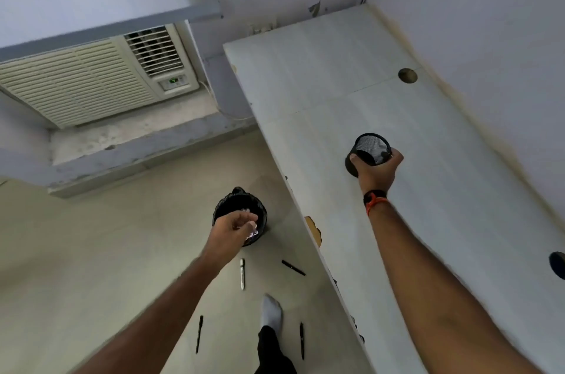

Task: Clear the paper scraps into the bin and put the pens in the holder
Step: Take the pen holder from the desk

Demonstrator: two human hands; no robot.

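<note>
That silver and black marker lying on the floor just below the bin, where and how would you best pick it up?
Take the marker around the middle of its barrel, coming straight down from above with thumb and fingers pinching across its narrow width. It lies flat on the floor, long axis pointing toward the bin, with bare floor on both sides, so a pinch from left and right probably fits best.

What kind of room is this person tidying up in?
Probably a small office or study room. A long pale desk with a round cable hole runs along the wall, a window air conditioner sits to its left, and a mesh pen holder stands on the desk.
</note>
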